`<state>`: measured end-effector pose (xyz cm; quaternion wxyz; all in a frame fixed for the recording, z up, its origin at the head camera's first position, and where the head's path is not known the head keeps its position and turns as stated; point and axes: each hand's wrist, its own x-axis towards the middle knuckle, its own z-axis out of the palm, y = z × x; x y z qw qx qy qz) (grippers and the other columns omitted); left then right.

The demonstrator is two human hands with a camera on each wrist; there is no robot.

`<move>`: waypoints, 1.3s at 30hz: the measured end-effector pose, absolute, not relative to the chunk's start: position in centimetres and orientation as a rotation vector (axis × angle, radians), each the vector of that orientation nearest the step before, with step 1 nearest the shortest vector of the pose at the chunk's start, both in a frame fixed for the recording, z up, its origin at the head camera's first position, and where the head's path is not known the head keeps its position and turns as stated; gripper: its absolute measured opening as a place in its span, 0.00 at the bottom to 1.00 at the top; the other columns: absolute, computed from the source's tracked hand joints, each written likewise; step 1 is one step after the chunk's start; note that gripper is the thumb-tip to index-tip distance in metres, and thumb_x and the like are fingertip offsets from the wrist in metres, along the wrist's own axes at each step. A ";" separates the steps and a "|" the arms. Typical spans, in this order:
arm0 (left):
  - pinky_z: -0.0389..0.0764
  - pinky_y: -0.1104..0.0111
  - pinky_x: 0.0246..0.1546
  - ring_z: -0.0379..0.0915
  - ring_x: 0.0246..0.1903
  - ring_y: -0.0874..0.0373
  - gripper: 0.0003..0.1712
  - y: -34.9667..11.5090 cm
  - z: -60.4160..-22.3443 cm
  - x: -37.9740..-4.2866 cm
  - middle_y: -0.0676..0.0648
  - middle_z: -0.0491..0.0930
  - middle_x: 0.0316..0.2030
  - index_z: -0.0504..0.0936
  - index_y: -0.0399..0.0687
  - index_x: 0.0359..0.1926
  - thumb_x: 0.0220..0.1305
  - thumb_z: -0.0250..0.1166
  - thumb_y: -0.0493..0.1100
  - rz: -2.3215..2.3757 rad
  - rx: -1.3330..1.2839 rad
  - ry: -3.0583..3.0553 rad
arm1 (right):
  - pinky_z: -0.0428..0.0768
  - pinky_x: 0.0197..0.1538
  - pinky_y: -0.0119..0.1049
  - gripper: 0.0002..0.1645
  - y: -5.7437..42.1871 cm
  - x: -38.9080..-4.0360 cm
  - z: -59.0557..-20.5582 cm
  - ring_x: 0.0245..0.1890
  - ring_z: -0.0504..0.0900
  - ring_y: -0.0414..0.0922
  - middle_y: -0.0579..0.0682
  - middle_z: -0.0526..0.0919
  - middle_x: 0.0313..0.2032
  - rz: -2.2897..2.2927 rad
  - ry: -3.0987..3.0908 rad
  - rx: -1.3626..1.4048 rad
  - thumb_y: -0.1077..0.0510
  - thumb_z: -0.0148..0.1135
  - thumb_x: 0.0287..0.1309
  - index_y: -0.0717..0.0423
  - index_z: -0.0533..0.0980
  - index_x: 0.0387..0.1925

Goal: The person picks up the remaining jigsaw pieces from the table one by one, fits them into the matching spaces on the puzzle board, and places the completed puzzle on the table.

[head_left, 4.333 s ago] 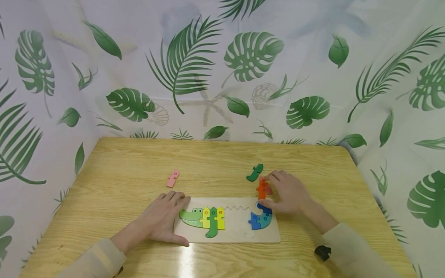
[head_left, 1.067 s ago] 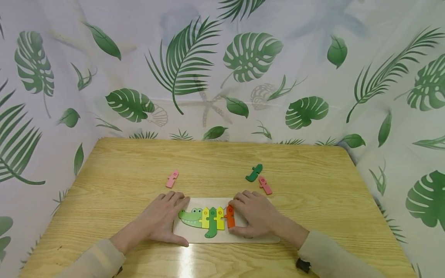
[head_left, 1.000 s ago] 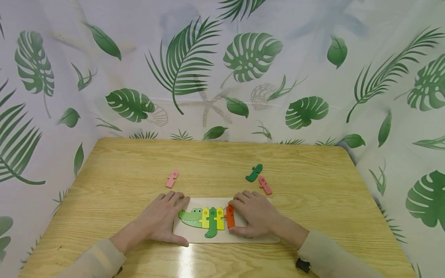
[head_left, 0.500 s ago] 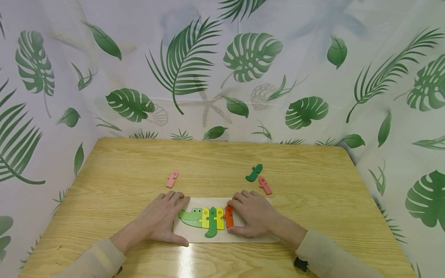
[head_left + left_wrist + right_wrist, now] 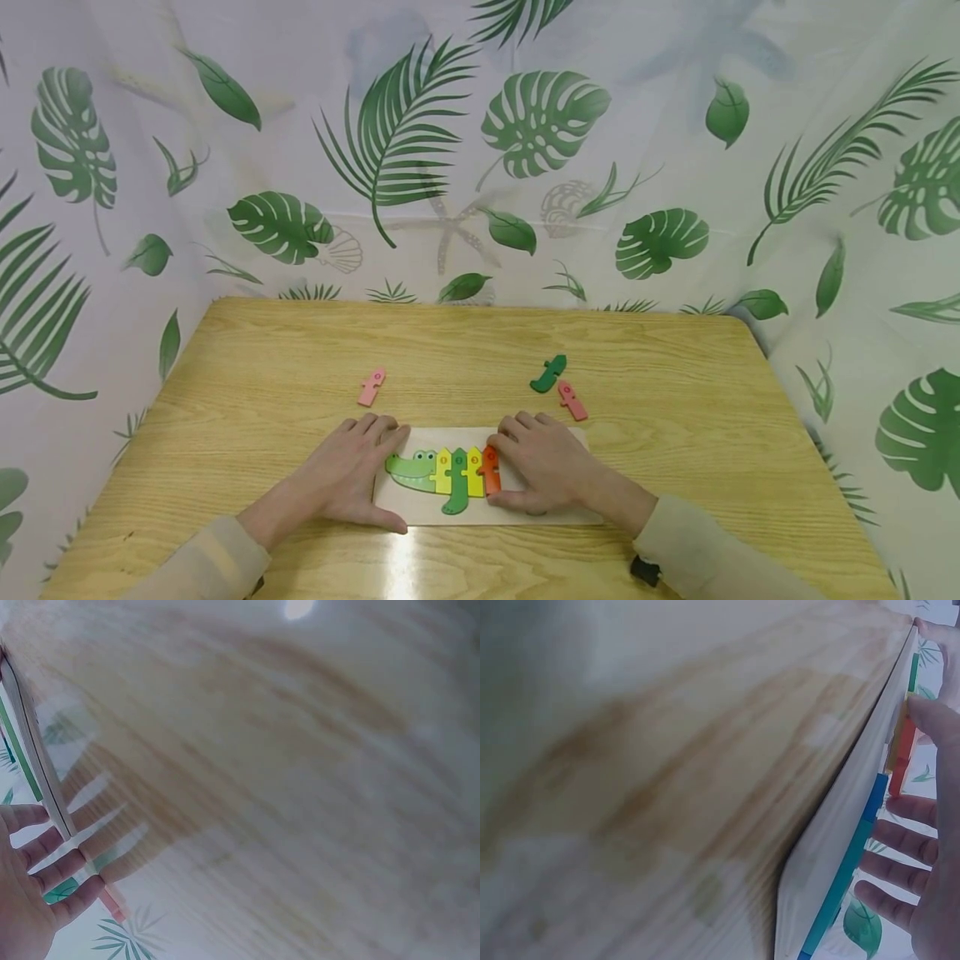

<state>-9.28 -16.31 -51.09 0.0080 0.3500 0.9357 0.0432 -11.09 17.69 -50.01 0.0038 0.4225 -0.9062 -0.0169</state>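
A wooden puzzle board [image 5: 412,510] carries a crocodile head [image 5: 411,470], a yellow piece 1 [image 5: 443,472], a green leg piece 2 [image 5: 457,493] and a yellow piece 3 [image 5: 475,473]. My left hand [image 5: 345,471] spans the board's left end, thumb at the front edge, fingers at the back; the left wrist view has its fingers spread and mostly straight. Between thumb and index finger, my right hand [image 5: 551,467] pinches an orange puzzle piece [image 5: 492,472], close against piece 3. That hand hides the blue tail pieces [image 5: 847,870], seen in the right wrist view.
Behind the board, a pink piece [image 5: 371,387] lies to the left on the wooden table [image 5: 247,375]. To the right lie a dark green leg piece [image 5: 549,373] and another pink piece [image 5: 572,400]. A leaf-print cloth [image 5: 450,167] surrounds the table.
My right hand has brought the orange piece from behind the board's right end onto the board, then slid it slightly left toward piece 3. The left hand has stayed put.
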 end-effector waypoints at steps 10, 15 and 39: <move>0.80 0.53 0.58 0.72 0.63 0.49 0.75 -16.4 -51.2 -9.3 0.44 0.76 0.64 0.70 0.47 0.75 0.41 0.55 0.97 0.127 1.105 2.941 | 0.81 0.55 0.43 0.44 17.6 -11.0 -50.1 0.51 0.77 0.44 0.45 0.80 0.52 -0.097 -2.843 1.326 0.17 0.51 0.63 0.44 0.79 0.61; 0.81 0.53 0.57 0.73 0.62 0.49 0.75 -16.3 -51.2 -9.3 0.44 0.76 0.64 0.70 0.48 0.75 0.40 0.54 0.97 0.123 1.111 2.945 | 0.81 0.56 0.43 0.44 17.6 -11.0 -50.0 0.51 0.77 0.45 0.45 0.80 0.52 -0.103 -2.843 1.329 0.17 0.51 0.63 0.44 0.79 0.61; 0.80 0.51 0.59 0.72 0.64 0.48 0.75 -16.4 -51.2 -9.2 0.43 0.75 0.66 0.68 0.47 0.77 0.41 0.55 0.96 0.133 1.089 2.923 | 0.81 0.55 0.44 0.47 17.3 -10.9 -49.8 0.50 0.77 0.46 0.46 0.81 0.51 -0.160 -2.824 1.347 0.15 0.50 0.62 0.44 0.80 0.61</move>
